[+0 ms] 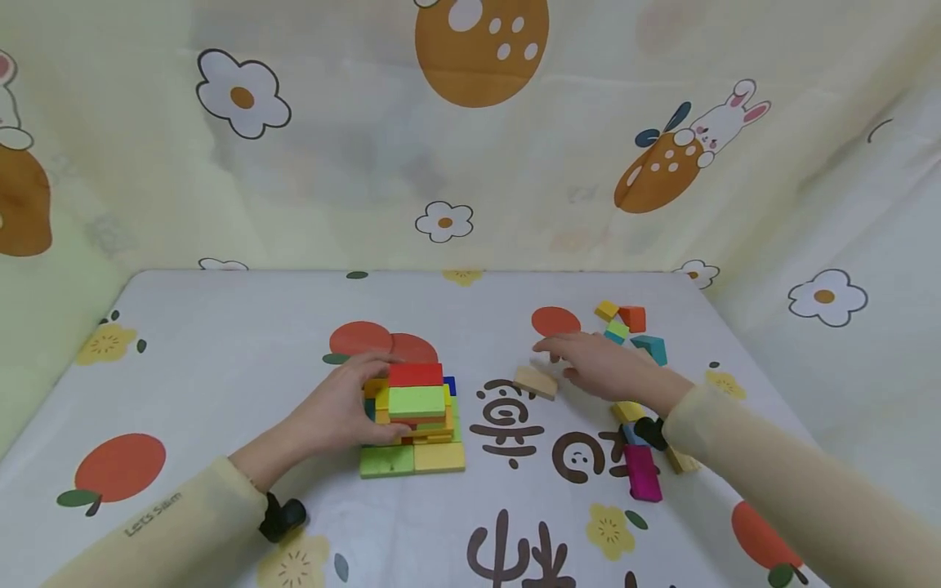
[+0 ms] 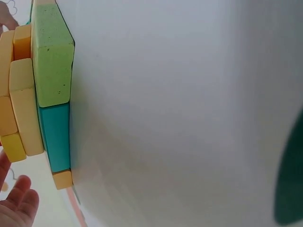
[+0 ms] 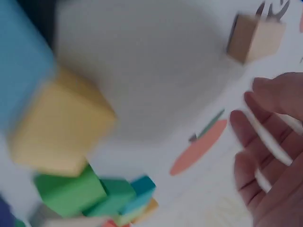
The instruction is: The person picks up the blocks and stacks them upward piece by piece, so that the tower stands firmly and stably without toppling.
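Observation:
A low stack of coloured wooden blocks stands left of centre, a red block and a light green block at its top. My left hand holds the stack from its left side, thumb at the front and fingers round the back. The left wrist view shows its green block and teal block low on the side. My right hand hovers with loosely bent, parted fingers, holding nothing. Just beyond its fingertips lies a plain wooden block, also seen in the right wrist view.
Several loose blocks, among them an orange-red block and a teal block, lie at the back right. Nearer, partly under my right sleeve, are a magenta block and a yellow block. A printed cloth covers the table.

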Available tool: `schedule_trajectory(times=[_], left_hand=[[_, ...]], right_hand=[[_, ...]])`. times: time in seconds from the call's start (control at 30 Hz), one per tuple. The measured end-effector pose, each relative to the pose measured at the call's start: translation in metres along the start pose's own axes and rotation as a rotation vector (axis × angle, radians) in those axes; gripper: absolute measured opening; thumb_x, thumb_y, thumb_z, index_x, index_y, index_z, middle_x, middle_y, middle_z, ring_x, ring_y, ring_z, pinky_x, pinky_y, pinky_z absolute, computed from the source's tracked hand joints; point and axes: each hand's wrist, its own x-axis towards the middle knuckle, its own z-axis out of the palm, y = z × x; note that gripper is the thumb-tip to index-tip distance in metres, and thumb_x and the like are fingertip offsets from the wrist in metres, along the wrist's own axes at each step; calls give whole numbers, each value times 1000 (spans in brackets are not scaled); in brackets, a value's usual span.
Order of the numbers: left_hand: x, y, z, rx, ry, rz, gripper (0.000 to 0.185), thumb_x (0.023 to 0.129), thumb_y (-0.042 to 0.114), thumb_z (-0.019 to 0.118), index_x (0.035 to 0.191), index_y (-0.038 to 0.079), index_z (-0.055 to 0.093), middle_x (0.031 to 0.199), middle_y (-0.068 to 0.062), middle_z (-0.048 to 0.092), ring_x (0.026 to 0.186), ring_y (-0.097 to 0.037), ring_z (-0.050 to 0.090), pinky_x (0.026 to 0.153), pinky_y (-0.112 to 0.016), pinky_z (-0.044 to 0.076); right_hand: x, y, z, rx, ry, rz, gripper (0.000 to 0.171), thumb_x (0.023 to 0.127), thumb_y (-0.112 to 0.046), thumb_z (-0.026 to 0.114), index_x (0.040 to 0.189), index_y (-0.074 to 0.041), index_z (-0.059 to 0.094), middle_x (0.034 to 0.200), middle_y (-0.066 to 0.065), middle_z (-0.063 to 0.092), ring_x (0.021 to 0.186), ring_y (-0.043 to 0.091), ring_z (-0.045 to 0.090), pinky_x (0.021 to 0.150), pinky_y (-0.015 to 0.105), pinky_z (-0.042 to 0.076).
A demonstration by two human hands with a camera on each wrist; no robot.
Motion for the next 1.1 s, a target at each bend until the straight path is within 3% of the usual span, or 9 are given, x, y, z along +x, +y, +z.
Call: schedule_trajectory(times=[0.1, 0.23, 0.33, 0.57, 0.7, 1.1], left_hand=[[1, 0, -1, -4, 3, 0, 72, 76, 31, 90, 135, 4, 60, 155, -13, 46, 141, -37, 45, 107, -55, 52], [1, 0, 0, -11, -3, -11, 73, 76, 31, 90, 136, 3, 59, 156, -15, 45, 140, -38, 46, 107, -55, 52], [1, 0, 0, -14, -10, -14, 74, 77, 31, 89, 137, 3, 58, 156, -16, 44, 140, -38, 46, 106, -55, 52], [-1, 2, -2, -33, -4, 8, 69, 77, 31, 89, 132, 2, 61, 155, -16, 45, 140, -39, 46, 107, -54, 52], [-2, 2, -2, -28, -6, 8, 71, 76, 33, 90, 133, 1, 60, 155, -17, 45, 138, -40, 47, 106, -54, 52], [0, 1, 0, -25, 2, 15, 70, 76, 32, 90, 133, 3, 61, 151, -11, 49, 138, -35, 47, 105, -51, 54]], right_hand=[[-5, -2, 6, 75, 20, 96, 39, 93, -22, 75, 127, -4, 67, 109, 8, 72, 97, 22, 65, 90, 43, 60], [-5, -7, 17, 80, 38, 162, 41, 88, -37, 80, 111, -4, 72, 94, 4, 71, 82, 17, 58, 77, 34, 57], [-4, -11, 21, 51, 59, 177, 40, 86, -37, 82, 109, -5, 73, 92, 4, 70, 81, 16, 57, 76, 33, 56], [-2, -9, 19, -8, 47, 114, 36, 85, -26, 84, 113, -7, 73, 90, 1, 66, 80, 15, 55, 74, 29, 55], [-2, -5, 20, 5, 34, 88, 34, 86, -26, 84, 112, -8, 72, 87, -1, 63, 79, 14, 53, 70, 26, 51], [-3, -6, 20, 28, 19, 112, 35, 85, -28, 84, 113, -10, 72, 93, 0, 65, 83, 15, 54, 74, 29, 54]])
